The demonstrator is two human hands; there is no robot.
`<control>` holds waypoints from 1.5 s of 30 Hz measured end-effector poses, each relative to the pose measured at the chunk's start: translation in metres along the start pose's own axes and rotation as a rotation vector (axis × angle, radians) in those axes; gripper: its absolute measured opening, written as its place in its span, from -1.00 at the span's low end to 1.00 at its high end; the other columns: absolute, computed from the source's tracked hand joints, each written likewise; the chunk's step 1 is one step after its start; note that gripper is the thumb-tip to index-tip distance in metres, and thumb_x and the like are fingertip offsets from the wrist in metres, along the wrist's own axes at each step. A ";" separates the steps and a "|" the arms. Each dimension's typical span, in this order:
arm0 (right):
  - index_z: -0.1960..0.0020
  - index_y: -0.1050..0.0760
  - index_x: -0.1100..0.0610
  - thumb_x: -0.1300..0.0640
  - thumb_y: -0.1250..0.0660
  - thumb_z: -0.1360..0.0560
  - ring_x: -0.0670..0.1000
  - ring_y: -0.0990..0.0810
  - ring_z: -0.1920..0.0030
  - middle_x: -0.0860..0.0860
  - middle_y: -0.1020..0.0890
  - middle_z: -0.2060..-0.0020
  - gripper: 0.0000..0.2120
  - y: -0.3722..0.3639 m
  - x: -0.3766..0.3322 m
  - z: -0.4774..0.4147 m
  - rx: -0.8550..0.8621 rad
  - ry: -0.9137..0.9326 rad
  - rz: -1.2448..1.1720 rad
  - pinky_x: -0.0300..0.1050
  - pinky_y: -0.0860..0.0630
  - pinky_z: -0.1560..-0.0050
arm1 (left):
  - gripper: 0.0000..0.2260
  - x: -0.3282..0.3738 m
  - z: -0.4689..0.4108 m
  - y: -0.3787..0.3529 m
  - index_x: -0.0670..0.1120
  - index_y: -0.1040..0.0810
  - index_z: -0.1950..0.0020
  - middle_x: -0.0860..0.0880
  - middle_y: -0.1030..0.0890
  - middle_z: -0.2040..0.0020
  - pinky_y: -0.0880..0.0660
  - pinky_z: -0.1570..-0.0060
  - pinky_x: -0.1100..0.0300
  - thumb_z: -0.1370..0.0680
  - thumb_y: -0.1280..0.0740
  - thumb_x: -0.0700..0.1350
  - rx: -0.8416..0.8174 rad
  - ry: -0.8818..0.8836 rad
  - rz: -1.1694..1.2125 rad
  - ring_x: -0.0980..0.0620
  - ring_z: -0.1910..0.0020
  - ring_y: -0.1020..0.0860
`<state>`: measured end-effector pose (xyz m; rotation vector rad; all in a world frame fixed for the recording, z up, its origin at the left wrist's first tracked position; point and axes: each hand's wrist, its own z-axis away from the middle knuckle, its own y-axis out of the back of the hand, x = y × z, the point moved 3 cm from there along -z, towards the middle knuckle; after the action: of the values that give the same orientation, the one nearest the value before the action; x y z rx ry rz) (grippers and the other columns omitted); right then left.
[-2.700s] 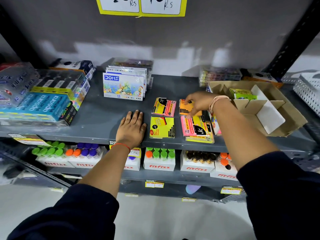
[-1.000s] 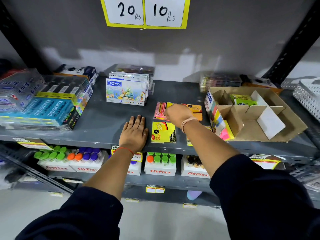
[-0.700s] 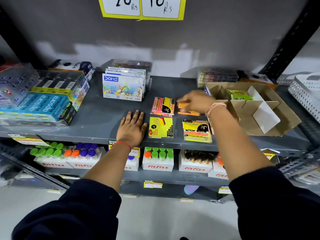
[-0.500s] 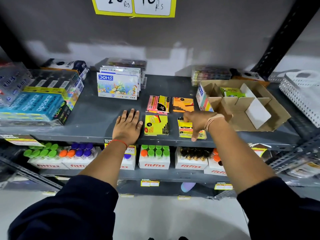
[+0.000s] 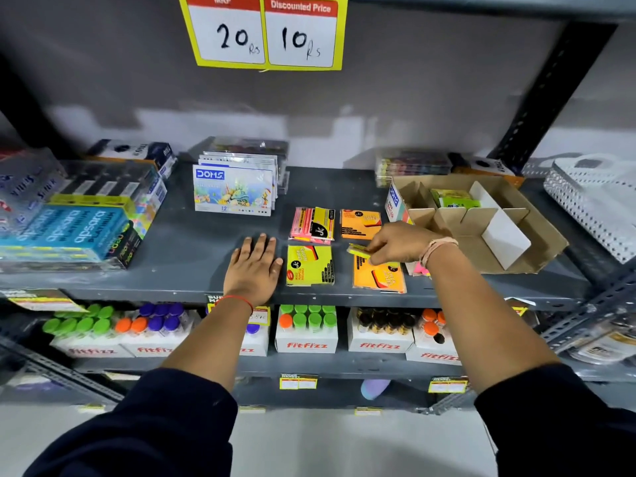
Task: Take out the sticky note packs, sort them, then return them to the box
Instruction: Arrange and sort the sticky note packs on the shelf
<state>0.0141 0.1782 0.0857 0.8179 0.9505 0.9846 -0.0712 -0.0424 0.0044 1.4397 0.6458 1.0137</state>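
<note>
Sticky note packs lie in small piles on the grey shelf [image 5: 213, 242]: a pink pile with a yellow pack on top [image 5: 311, 224], an orange pack [image 5: 359, 223] behind, a yellow pack [image 5: 309, 265] in front, and an orange pack [image 5: 378, 277] at the front right. My right hand [image 5: 395, 242] grips a yellow pack [image 5: 358, 251] by its edge, lifted just above the front orange pack. My left hand [image 5: 254, 266] rests flat on the shelf, left of the yellow pack. The cardboard box [image 5: 537, 235] with dividers stands at the right, a green pack [image 5: 452, 198] inside.
DOMS colour boxes [image 5: 234, 191] stand behind the piles. Apsara pencil packs [image 5: 75, 225] fill the shelf's left. A white mesh basket [image 5: 595, 204] sits far right. Fitfizz boxes with coloured caps [image 5: 306, 330] line the shelf below. A price sign [image 5: 266, 32] hangs above.
My right hand put a yellow pack onto the pink pile, came back to the front right pile and lifted another yellow pack off it, uncovering an orange pack. My left hand stayed put.
</note>
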 end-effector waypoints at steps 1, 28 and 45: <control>0.17 -0.63 0.23 0.13 -0.30 -0.46 0.07 -0.46 0.25 0.18 -0.59 0.25 -0.80 0.003 -0.001 0.001 0.006 -0.003 0.012 -0.14 -0.33 0.22 | -0.54 0.000 0.000 0.000 -0.05 0.04 -0.52 -0.04 0.03 -0.57 0.09 -0.52 0.00 -0.63 0.06 -0.01 0.003 0.000 0.001 -0.09 -0.55 0.09; -0.53 0.12 0.20 0.09 -0.36 -0.48 0.15 0.09 -0.55 0.12 0.10 -0.55 -0.16 -0.030 -0.034 0.001 -0.015 0.034 0.278 0.10 -0.07 -0.53 | -0.55 -0.002 0.000 0.000 -0.08 0.06 -0.52 -0.04 0.04 -0.57 0.12 -0.53 0.04 -0.64 0.07 -0.04 -0.016 -0.027 0.032 -0.06 -0.55 0.12; -0.19 -0.37 0.15 0.10 -0.48 -0.30 0.11 -0.43 -0.13 0.11 -0.43 -0.16 -0.48 -0.008 -0.008 0.005 0.023 0.013 0.117 -0.11 -0.40 0.03 | -0.54 0.000 0.003 0.000 -0.07 0.07 -0.52 -0.03 0.04 -0.57 0.12 -0.53 0.03 -0.64 0.07 -0.04 -0.003 -0.019 0.005 -0.06 -0.55 0.12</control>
<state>0.0187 0.1674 0.0830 0.8953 0.9349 1.0830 -0.0689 -0.0440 0.0050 1.4476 0.6270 1.0038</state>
